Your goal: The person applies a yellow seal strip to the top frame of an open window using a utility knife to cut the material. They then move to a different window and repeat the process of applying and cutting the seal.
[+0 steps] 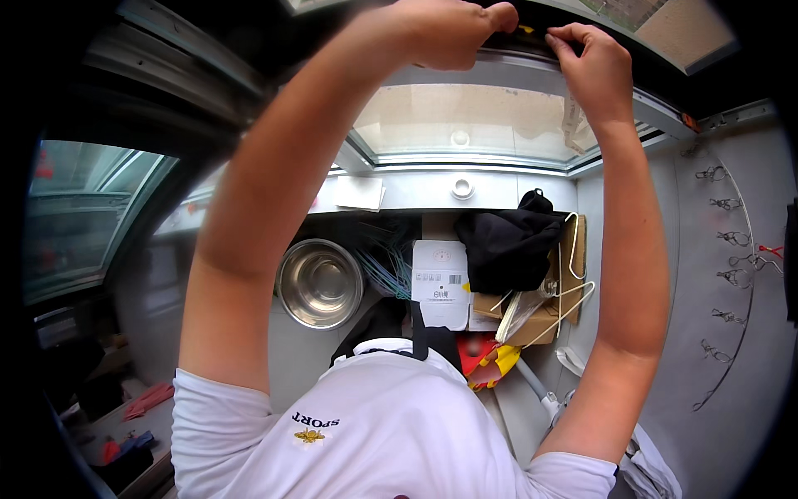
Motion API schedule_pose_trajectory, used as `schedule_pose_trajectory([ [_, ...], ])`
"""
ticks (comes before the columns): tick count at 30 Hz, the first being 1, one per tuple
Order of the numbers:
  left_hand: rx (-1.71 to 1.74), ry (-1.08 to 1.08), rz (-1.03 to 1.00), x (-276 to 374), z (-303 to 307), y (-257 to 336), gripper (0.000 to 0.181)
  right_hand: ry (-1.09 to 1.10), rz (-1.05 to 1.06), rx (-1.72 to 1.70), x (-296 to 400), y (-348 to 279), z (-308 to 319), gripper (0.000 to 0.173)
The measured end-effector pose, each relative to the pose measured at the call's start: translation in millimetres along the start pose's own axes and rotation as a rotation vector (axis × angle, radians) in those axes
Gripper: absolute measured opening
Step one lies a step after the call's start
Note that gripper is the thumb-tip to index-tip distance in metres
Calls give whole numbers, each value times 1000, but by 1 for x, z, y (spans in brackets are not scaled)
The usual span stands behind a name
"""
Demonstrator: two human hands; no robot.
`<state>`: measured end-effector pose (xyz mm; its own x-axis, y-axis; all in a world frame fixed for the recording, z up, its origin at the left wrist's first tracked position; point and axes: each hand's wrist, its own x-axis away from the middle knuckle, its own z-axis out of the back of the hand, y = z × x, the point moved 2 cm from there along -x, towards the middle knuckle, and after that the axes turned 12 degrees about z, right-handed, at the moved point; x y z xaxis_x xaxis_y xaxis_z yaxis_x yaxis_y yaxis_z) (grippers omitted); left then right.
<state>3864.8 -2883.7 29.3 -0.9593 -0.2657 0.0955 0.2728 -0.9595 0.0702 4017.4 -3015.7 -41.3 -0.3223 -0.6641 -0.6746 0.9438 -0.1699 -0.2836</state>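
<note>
Both my arms reach up to the top of the view, in front of a window. My left hand [449, 34] is bent with its fingers curled at the dark upper edge; whether it holds anything is hidden. To its right, my right hand [595, 59] has thumb and forefinger brought together near the same dark edge, and I cannot tell whether something thin is between them. A small yellow thing [527, 29] shows between the two hands. Below them is the glass window pane [461, 118] in its metal frame.
A white sill [411, 190] carries a small white cup [462, 188]. Below lie a steel basin [320, 284], a white box [439, 268], black cloth [511, 246], white hangers [576, 290] and a red and yellow bag [492, 365]. Metal clips [732, 238] hang at the right wall.
</note>
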Motion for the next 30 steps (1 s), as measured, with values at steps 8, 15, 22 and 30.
schedule_pose_trajectory([
  [8, -47, 35, 9, -5, -6, -5, 39, -16, 116, -29, -2, 1, -3, 18],
  [15, -26, 89, 18, 0, -10, -8, 35, 25, 99, -8, -1, 2, -8, 18],
  [22, -62, 60, 28, -1, -9, -8, 34, -12, 102, -43, -2, 9, -2, 19],
  [30, -72, 69, -88, -3, -5, 0, 40, 53, 109, -14, 3, 8, -5, 18],
])
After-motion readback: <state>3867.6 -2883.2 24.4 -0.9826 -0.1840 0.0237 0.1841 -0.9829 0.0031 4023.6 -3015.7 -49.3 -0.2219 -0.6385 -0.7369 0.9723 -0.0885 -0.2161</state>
